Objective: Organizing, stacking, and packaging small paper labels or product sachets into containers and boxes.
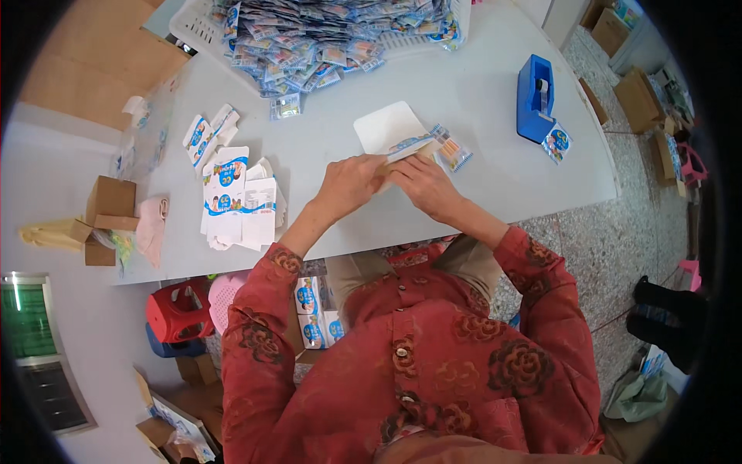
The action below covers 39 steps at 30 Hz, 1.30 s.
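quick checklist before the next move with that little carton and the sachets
1. Both hands on the work: left hand and right hand meet on the small carton. Ok.
2. Clear sachet lies at the carton's far end, half out. Ok.
3. Carton flap state: hidden by fingers. Cannot tell.
4. Flat cartons stacked within reach at the left. Ok.
5. Sachet supply: white basket spills a heap onto the table. Ok.
6. Blue tape dispenser stands at the right. Ok.
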Tool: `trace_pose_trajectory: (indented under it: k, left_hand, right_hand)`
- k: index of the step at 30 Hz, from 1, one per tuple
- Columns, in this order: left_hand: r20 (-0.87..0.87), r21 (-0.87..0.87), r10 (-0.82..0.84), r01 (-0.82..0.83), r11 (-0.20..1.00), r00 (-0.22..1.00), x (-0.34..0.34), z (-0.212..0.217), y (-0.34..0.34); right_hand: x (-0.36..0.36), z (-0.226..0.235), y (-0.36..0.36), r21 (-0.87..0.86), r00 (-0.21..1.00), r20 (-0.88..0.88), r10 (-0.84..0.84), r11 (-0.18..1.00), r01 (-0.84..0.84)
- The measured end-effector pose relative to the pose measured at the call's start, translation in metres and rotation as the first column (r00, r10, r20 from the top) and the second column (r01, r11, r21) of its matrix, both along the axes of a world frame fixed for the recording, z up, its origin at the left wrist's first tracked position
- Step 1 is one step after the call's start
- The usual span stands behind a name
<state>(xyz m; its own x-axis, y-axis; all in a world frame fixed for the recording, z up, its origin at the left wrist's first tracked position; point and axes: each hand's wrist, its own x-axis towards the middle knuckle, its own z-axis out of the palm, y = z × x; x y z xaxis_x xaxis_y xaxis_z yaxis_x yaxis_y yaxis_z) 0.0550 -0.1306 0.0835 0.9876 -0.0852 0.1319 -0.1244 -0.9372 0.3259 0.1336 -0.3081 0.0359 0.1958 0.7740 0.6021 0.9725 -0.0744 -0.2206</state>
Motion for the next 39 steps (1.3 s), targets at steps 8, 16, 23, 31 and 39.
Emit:
trace_pose_trajectory:
  k: [8,16,23,31,39]
  left_hand:
    - [0.105,0.222,0.082,-0.104,0.970,0.991,0.003,-0.017,0.002]
    - [0.242,0.396,0.107,-0.199,0.896,0.964,0.032,0.024,0.046]
    - [0.211,0.380,-0.075,-0.011,0.925,0.975,0.050,0.033,0.051]
    - [0.124,0.225,-0.046,0.017,0.974,0.991,0.051,0.012,0.059]
    - [0.001,0.245,-0.010,0.010,0.969,1.000,0.057,0.008,0.057]
  right_hand:
    - [-0.001,-0.013,-0.003,-0.069,0.997,0.057,0.048,0.997,-0.044]
    - [0.009,-0.004,0.008,-0.112,0.973,0.062,0.222,0.970,-0.214]
    - [0.010,0.058,0.042,-0.282,0.965,-0.186,0.185,0.931,-0.233]
    - [0.000,0.035,0.080,-0.536,0.877,-0.467,0.110,0.754,-0.380]
    - [-0.016,0.038,0.104,-0.546,0.810,-0.578,0.102,0.689,-0.477]
